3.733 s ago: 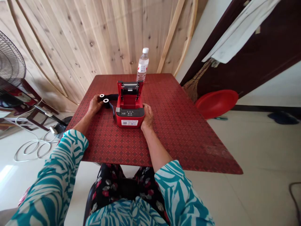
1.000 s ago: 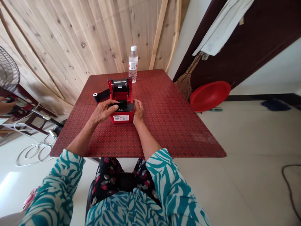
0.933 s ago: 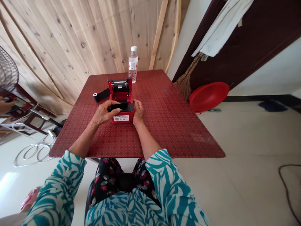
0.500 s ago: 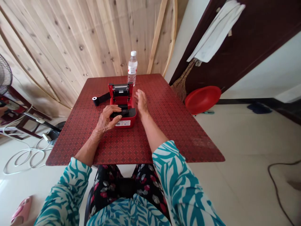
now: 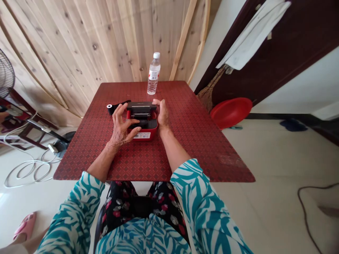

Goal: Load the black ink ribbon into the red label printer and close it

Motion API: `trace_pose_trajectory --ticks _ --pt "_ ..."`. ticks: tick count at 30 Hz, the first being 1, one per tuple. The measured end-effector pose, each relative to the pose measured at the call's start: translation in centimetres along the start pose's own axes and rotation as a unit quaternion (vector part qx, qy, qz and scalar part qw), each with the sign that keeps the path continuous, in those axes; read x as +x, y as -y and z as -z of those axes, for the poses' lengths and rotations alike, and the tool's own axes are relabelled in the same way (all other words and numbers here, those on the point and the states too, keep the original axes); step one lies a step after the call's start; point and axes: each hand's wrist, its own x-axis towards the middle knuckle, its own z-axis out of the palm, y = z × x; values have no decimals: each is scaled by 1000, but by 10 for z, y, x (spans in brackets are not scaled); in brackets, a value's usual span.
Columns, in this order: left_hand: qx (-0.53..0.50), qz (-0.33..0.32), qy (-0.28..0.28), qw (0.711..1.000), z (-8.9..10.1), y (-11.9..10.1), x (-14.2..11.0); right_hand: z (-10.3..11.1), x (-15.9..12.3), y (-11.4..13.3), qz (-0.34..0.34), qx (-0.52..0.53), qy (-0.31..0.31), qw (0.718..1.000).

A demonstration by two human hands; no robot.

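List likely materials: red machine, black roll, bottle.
Red machine: probably hard plastic; smooth, moulded-looking red walls and a dark lid.
Black roll: film or coated paper, can't tell which; thin dark band, fairly matte, around a white core.
Bottle: likely clear, glossy plastic; see-through with a ribbed lower wall.

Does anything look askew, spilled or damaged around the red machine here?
One oddity: the black roll lies on the table, partly unwound, outside the red machine, whose lid is half open. No spill stands out.
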Motion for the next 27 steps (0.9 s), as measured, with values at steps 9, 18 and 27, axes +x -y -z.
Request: trace_pose_trajectory --ticks 9,18,27 --pt "-87 9 38 995 -6 21 -4 10 -39 6 31 -37 3 999" --pt "-50 36 42 997 -11 26 -4 14 -41 6 62 -86 5 994" --pt "-214 142 -99 961 -9 26 -13 11 -57 0 -23 1 -45 999"
